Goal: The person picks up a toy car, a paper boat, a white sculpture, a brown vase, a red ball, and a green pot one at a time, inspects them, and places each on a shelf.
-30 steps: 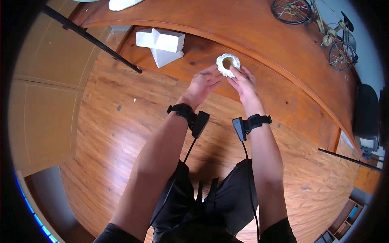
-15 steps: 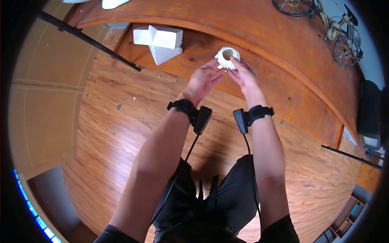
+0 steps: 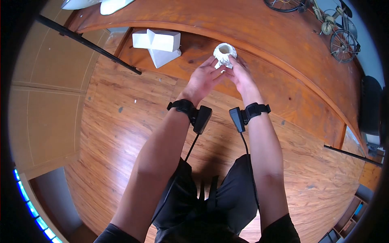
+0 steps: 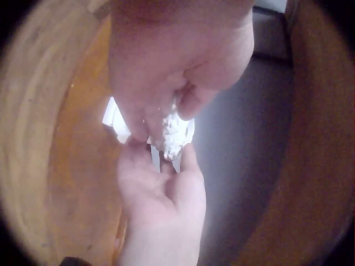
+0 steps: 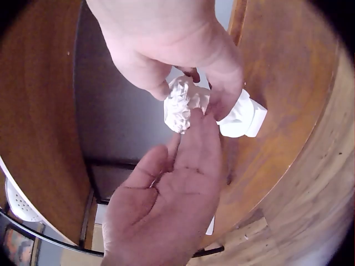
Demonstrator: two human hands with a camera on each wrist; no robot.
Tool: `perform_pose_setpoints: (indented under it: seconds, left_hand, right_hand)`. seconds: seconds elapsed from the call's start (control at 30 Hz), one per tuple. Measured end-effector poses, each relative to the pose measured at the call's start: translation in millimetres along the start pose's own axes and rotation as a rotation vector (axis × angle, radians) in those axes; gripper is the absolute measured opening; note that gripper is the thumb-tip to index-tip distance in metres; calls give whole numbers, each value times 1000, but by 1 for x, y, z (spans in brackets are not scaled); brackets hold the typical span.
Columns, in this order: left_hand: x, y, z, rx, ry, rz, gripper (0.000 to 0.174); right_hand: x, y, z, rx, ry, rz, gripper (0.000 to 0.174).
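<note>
A hollow white thing (image 3: 221, 57) with a bumpy, crumpled wall and a round opening is raised between the two hands in the head view. The right hand (image 3: 243, 77) pinches its side between thumb and fingers; the right wrist view shows that hand (image 5: 166, 47) at the top, round the white thing (image 5: 178, 108). From the other side the left hand (image 3: 200, 81) touches it with extended fingers, its palm (image 5: 172, 202) facing up and its thumb apart. In the left wrist view the left hand (image 4: 172, 61) partly hides the white thing (image 4: 176, 136).
White angular folded shapes (image 3: 164, 41) stand on the lower wooden shelf at the left. Above it curves a wooden tabletop (image 3: 194, 16) with a model bicycle (image 3: 343, 44) at the right. Small white bits (image 3: 135, 101) lie on the floor.
The white thing has tilted so more of its outer wall shows below the opening. Both hands stay at it, fingertips now closer together beneath it. The head view has shifted slightly.
</note>
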State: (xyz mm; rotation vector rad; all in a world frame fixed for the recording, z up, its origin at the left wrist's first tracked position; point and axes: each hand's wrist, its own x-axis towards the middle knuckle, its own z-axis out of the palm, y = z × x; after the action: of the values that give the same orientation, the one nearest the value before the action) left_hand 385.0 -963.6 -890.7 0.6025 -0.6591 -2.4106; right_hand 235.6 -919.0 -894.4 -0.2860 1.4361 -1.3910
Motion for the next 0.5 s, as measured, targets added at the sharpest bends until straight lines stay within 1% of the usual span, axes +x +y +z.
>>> perform_pose_setpoints:
  seconds: [0.13,0.17,0.27,0.33,0.5]
  left_hand:
    - [2,-1,-2,68,0,2,61]
    - [4,-3,-5,76,-7,2,61]
    - [-7,4,17,132,62,-1,61]
    - [-4,2,11,150,66,-22,62]
    - [-1,0,-1,171,11,-29,62]
  right_hand:
    - [2,3,-4,61,-14,5,51]
    - [2,4,-4,71,10,-3,51]
    - [1,4,-3,96,63,-42,51]
    - [3,7,-3,106,72,-89,52]
    - [0,3,-4,141,44,-99,49]
